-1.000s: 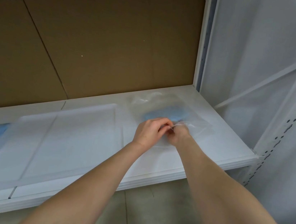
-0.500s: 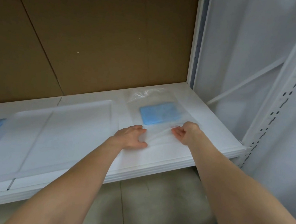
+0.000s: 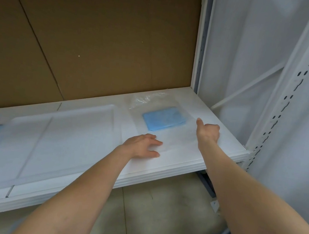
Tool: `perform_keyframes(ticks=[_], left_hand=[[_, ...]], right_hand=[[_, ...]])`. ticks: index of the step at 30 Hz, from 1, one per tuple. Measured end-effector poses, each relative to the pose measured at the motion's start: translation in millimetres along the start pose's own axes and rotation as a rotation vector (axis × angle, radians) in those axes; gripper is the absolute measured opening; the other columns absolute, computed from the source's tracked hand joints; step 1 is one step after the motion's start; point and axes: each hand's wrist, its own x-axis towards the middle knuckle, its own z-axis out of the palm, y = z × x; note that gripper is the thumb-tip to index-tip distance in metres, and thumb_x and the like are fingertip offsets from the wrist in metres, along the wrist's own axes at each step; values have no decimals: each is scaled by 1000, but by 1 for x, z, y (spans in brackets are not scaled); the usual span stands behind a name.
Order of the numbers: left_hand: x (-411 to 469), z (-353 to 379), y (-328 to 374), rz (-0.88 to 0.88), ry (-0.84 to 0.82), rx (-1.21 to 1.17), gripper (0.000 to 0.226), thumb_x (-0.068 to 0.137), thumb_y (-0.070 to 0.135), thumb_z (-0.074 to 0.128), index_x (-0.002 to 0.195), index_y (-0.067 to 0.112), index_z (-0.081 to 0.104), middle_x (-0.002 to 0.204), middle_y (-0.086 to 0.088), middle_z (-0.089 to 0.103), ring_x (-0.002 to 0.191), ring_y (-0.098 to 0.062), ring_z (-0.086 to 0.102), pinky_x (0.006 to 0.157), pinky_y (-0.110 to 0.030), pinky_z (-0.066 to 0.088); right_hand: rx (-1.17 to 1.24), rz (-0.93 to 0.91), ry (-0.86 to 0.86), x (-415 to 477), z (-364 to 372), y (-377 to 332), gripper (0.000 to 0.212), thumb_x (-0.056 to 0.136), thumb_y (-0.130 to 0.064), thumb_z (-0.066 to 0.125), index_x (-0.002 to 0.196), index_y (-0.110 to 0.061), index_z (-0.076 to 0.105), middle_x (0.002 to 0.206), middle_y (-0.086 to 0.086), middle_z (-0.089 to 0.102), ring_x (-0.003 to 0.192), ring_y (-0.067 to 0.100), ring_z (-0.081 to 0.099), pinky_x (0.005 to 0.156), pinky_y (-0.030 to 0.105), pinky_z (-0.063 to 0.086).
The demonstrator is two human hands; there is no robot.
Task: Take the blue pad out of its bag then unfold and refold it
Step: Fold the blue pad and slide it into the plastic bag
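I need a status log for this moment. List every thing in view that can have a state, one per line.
Folded blue pad: folded, inside its bag.
Clear plastic bag: flat on the white shelf, pad inside.
Left hand: open, palm down on the bag's near edge.
Right hand: thumb out, fingers curled, at the bag's right edge; grip unclear.
Large clear sheet: spread flat.

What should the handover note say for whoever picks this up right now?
Left hand: open, palm flat on the near edge of the clear plastic bag.
Right hand: loosely curled at the bag's right side, thumb out; a grip on the film cannot be confirmed.
Folded blue rectangular pad: inside the bag, which lies flat on the white shelf board, right end.
Done: nothing visible; pad not yet out.
Left: pull pad out, unfold, refold.
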Motion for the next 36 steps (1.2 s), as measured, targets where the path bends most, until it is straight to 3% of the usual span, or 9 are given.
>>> perform_keyframes(ticks=[6,11,14,16,18,23,26,32,36], left_hand=[[-6,-6,-12,-47,38,-50,67,74,61,66,134,38,46,147,13,36,135,-11,35,108,-30,31],[-11,-7,-11,-106,52,-15,82,72,64,66,141,31,35,142,9,42,128,-16,44,99,-32,39],[-11,-10,-17,-148,166,-32,49,84,43,62,129,24,51,128,0,57,118,-24,53,92,-33,44],[-9,-17,-24,-212,350,-206,17,89,31,59,97,16,65,103,-9,66,102,-29,61,83,-35,49],[-7,-25,-30,-272,492,-443,17,87,27,63,79,12,67,86,-12,68,88,-30,65,79,-35,51],[-9,-62,-31,-287,682,-861,5,80,11,73,81,10,68,70,-2,64,62,-10,58,69,-18,45],[-6,-84,-31,-253,779,-1058,18,80,3,71,98,2,68,67,6,62,46,5,58,71,-19,50],[-4,-103,-28,-219,795,-1199,15,86,4,66,76,15,63,47,14,62,41,9,57,46,-4,38],[-5,-101,-26,-218,762,-1304,6,88,7,65,91,12,64,46,13,63,40,7,56,53,-13,44]], right_hand=[[109,34,-124,7,-2,8,43,90,-7,58,130,-19,47,115,15,58,67,17,57,77,35,58],[314,137,-248,-1,-2,-7,5,88,0,61,87,-5,63,72,13,59,54,17,56,46,24,53],[457,131,-333,-4,-4,-16,6,90,1,59,94,-1,63,73,12,60,61,17,61,55,24,57],[497,66,-375,-5,-6,-19,16,94,3,50,103,-2,61,85,13,63,74,19,65,68,24,57],[427,-25,-373,-6,-5,-21,23,94,7,46,108,-3,62,91,12,64,81,20,65,79,26,55],[242,-200,-210,-1,-4,-32,14,92,1,55,98,-5,66,78,9,66,67,16,62,79,28,54],[170,-337,-95,-4,-7,-45,8,90,-11,62,85,-16,66,91,2,66,85,19,59,91,33,48],[170,-417,-89,-10,-15,-59,3,90,-20,64,92,-19,66,93,1,65,90,18,56,86,27,43],[182,-406,-126,-12,-19,-60,19,89,-16,64,70,-20,64,91,7,68,92,21,61,92,32,46]])
